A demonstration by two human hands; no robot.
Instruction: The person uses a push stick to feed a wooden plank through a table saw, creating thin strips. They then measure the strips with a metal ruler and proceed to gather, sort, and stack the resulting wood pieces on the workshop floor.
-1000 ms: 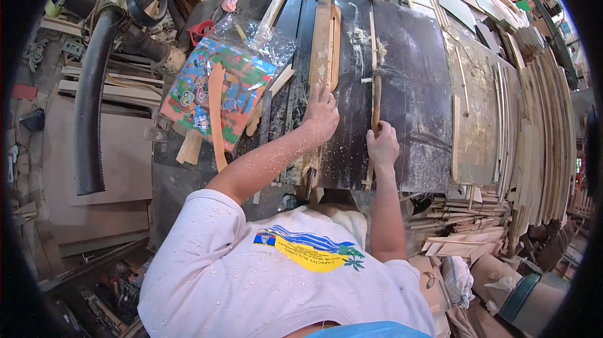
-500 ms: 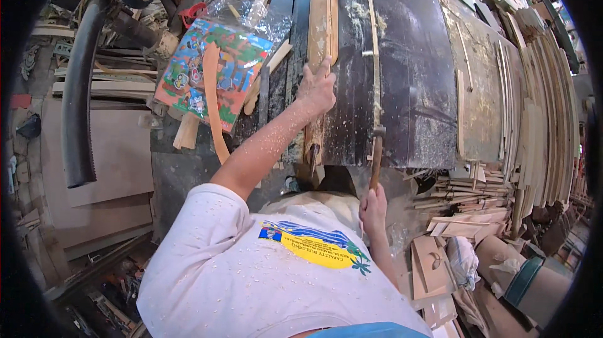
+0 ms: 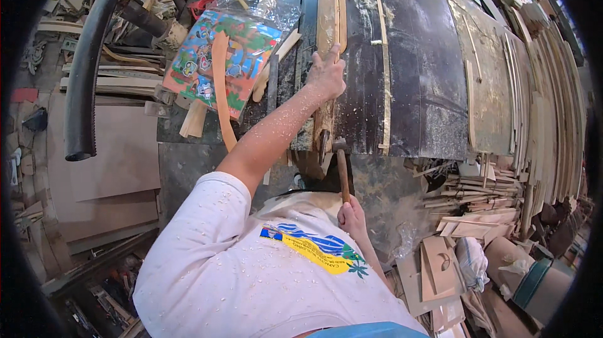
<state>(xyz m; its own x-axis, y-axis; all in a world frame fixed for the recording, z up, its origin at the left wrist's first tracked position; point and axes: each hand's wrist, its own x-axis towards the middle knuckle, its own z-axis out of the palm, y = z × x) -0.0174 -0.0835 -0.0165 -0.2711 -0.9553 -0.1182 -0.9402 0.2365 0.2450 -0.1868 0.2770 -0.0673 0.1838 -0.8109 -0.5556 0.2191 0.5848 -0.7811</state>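
Wooden plank (image 3: 326, 17) lies along the dark tabletop (image 3: 427, 68); our left hand (image 3: 327, 75) rests on it, forefinger extended, grip unclear. Our right hand (image 3: 352, 215) wraps the hammer (image 3: 343, 174), head close to the plank's near end. We seem to be steadying the plank; a tap would call for careful aim.

A wide way is lying open over the worktop (image 3: 427, 68) between the strip (image 3: 386, 87) and the slat (image 3: 470, 102), with a narrower one running between the strip and the board (image 3: 326, 11). The left of the hands (image 3: 326, 77) is blocking the board, while the right (image 3: 352, 215) is holding the hammer (image 3: 343, 173) by the near edge. Leftward, the packet (image 3: 251, 55) and curved piece (image 3: 220, 80) are crowding the surface, and the planks (image 3: 546, 99) are walling the far right.
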